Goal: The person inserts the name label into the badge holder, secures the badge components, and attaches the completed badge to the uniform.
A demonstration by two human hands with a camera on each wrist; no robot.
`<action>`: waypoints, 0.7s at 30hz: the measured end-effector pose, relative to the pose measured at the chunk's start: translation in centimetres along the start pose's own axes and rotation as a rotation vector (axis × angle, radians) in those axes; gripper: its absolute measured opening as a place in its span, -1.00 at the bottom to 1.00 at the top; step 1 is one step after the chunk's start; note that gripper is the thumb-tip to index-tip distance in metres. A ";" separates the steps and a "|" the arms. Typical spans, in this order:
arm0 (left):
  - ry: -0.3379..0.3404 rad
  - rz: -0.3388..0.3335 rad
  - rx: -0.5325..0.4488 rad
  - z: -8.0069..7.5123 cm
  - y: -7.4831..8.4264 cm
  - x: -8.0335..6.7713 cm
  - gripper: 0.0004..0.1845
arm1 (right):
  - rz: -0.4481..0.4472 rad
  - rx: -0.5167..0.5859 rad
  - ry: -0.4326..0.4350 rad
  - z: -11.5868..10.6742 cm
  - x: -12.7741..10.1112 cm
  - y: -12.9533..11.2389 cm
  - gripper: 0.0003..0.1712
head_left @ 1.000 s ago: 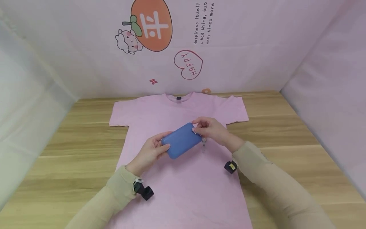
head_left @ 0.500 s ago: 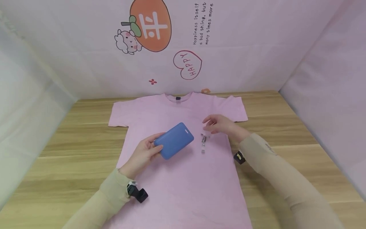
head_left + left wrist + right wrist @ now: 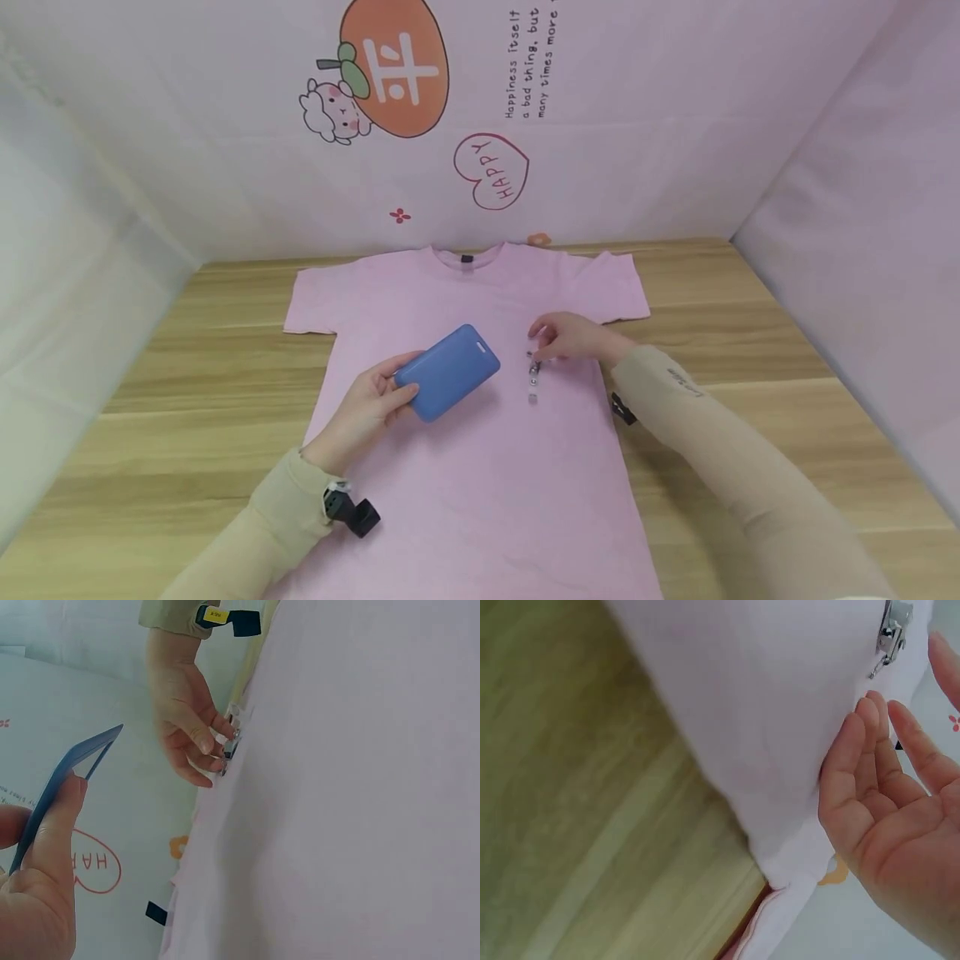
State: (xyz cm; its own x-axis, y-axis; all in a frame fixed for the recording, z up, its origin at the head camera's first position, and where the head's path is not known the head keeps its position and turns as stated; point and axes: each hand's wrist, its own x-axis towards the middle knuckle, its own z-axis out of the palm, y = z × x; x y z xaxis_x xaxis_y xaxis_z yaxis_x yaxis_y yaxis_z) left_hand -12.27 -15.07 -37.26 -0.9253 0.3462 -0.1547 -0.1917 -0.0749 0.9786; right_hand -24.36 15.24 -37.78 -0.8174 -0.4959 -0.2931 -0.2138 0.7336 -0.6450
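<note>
My left hand [image 3: 371, 406] grips a blue card holder [image 3: 447, 372] by its lower left end, thumb on top. A small slot shows at its far end, and it is held above the pink T-shirt [image 3: 480, 500]. In the left wrist view the card holder [image 3: 46, 787] appears nearly edge-on, its sides slightly parted at one end. On the shirt's right chest lies a badge clip [image 3: 533, 383] with a clear strap and a metal clip. My right hand [image 3: 576, 337] reaches over it. Relaxed, slightly bent fingers [image 3: 870, 742] sit just short of the metal clip [image 3: 891, 641] in the right wrist view.
The T-shirt lies spread on a wooden table [image 3: 217, 358], its collar toward the back. A printed white cloth [image 3: 637, 150] hangs behind, and pale cloth walls [image 3: 847, 275] stand on both sides. Small black cameras [image 3: 352, 510] are worn on the wrists.
My right hand has let go of the card holder's far end and moved right, then down to the badge clip. My left hand has drawn the card holder left, baring its slot.
</note>
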 end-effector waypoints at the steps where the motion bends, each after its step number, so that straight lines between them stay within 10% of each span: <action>1: -0.002 0.000 -0.004 0.0 0.0 0.0 -0.41 | 0.002 -0.016 -0.003 0.1 0.1 -0.1 -0.56; 21: -0.010 0.036 0.006 0.1 -0.1 -0.2 -0.42 | -0.095 -0.062 -0.025 1.0 0.1 -0.8 -0.73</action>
State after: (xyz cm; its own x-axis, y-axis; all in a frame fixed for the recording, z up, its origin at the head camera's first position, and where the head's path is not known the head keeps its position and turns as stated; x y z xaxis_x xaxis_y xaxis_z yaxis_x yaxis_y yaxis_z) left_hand -12.00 -14.99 -37.33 -0.9284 0.3523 -0.1180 -0.1563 -0.0822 0.9843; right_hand -23.76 14.13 -38.02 -0.7785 -0.5753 -0.2509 -0.3226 0.7097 -0.6263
